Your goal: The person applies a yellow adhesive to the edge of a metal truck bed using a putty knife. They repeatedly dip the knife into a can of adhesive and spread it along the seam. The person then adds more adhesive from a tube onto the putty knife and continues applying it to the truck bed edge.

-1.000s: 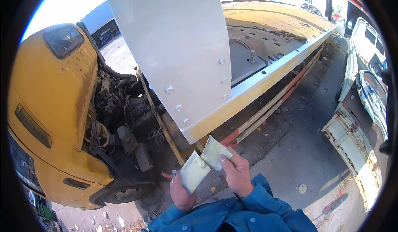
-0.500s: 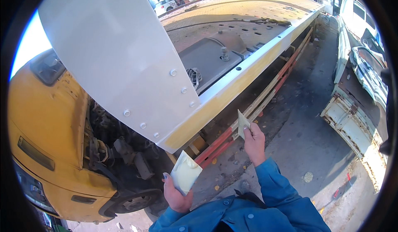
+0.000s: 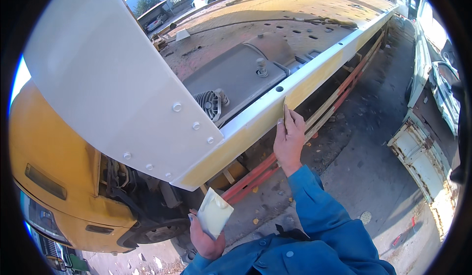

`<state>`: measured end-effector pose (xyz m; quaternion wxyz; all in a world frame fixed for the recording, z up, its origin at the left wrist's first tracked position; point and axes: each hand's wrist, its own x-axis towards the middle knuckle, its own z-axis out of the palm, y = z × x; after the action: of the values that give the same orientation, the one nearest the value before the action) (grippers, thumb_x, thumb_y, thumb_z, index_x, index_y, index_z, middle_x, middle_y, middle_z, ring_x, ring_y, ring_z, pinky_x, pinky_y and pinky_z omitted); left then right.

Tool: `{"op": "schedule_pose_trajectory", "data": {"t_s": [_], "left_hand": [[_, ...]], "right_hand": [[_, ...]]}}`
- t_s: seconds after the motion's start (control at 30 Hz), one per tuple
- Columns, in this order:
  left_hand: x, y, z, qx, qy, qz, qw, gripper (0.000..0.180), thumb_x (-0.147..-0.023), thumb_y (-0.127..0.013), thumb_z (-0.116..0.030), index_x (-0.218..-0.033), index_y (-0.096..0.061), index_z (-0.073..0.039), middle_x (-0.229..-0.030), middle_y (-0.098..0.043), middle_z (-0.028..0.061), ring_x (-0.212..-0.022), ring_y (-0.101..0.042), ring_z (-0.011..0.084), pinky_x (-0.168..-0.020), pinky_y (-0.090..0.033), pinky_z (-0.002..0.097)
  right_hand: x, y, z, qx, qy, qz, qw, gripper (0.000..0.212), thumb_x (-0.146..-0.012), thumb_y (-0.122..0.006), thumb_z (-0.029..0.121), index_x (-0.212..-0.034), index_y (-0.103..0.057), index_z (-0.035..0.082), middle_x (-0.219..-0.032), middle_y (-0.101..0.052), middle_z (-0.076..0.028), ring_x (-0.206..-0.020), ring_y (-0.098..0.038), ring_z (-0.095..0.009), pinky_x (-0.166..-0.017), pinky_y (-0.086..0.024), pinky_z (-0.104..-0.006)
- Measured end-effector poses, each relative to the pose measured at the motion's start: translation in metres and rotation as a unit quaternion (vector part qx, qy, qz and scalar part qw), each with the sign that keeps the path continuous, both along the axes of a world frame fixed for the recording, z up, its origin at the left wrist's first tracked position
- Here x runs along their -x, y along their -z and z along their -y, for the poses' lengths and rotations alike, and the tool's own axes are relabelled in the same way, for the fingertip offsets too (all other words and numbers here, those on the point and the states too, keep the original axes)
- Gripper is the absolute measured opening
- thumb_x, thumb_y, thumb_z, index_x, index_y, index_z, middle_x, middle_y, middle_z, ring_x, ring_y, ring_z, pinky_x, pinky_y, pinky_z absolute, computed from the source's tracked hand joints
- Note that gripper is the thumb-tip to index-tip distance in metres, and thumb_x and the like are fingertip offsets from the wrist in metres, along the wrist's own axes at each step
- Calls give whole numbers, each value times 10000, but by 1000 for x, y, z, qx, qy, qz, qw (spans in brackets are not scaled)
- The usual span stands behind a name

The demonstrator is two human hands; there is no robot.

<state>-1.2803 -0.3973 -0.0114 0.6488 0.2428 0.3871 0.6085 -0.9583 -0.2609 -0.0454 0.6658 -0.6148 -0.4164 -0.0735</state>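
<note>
My left hand [image 3: 204, 240] is closed around the edge of a flat rectangular board [image 3: 212, 222] with a dab of pale yellow putty [image 3: 222, 204] on it. Ahead of it, my right hand [image 3: 289, 144] pinches a thin putty spreader [image 3: 284, 108], seen nearly edge-on. The spreader meets the outer face of a long white side rail [image 3: 255, 130] on a flatbed; whether it presses on it I cannot tell. Pale yellow putty coats [image 3: 319, 73] stretches of that face. A tall white panel [image 3: 98, 73] with several bolt heads joins the rail's near end.
A yellow truck cab [image 3: 54, 171] stands at left. Red and cream bars [image 3: 339, 95] run below the rail. Rusty body panels [image 3: 423, 162] lean at right above concrete ground [image 3: 344, 176]. On the flatbed [image 3: 236, 34] are a dark cover [image 3: 236, 73] and a coiled part [image 3: 211, 103].
My right hand has moved forward and up, bringing the spreader from beside the rail to its outer face. My left hand still holds the board low. The view has shifted slightly.
</note>
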Motion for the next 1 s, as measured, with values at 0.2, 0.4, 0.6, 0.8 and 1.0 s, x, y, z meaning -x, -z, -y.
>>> {"op": "schedule_pose_trajectory", "data": {"t_s": [0.2,0.4,0.6,0.8,1.0], "left_hand": [[2,28,-7,-26,53,21,998,589,-1249,-422,-490,-1553,-553,-3,-1506,-712,190,-1340,-729,375,-1140,-575,531],[-30,18,-18,-34,100,20,994,644,-1251,-415,-473,-1572,-539,71,-1534,-690,241,-1372,-713,382,-1214,-532,523],[-47,10,-29,-30,135,10,990,660,-1254,-414,-468,-1553,-563,101,-1531,-693,246,-1374,-717,373,-1211,-534,510],[-54,11,-50,-67,151,-10,986,577,-1253,-457,-442,-1497,-612,57,-1443,-750,204,-1319,-748,349,-1206,-551,485],[-40,37,-42,-115,124,-174,970,476,-1225,-584,-364,-1418,-664,63,-1392,-767,178,-1317,-735,291,-1158,-554,452]], "right_hand": [[60,-11,42,-1,-138,59,989,526,-1023,-716,-52,-1546,-686,-8,-1405,-687,-185,-1247,-642,-363,-1074,-547,-426],[68,-19,116,14,-371,-171,913,398,-1099,-659,-18,-1493,-713,-32,-1389,-728,-196,-1228,-727,-320,-1067,-575,-381],[45,-43,165,92,-420,-47,902,402,-1059,-697,-7,-1458,-747,-13,-1360,-757,-198,-1218,-741,-331,-1029,-603,-395],[39,-33,188,149,-204,54,966,437,-940,-738,-70,-1365,-798,15,-1341,-761,-184,-1163,-730,-396,-1007,-614,-451],[58,-63,179,135,-174,219,951,489,-909,-768,-27,-1377,-824,101,-1392,-733,-149,-1264,-684,-388,-1083,-580,-487]]}}
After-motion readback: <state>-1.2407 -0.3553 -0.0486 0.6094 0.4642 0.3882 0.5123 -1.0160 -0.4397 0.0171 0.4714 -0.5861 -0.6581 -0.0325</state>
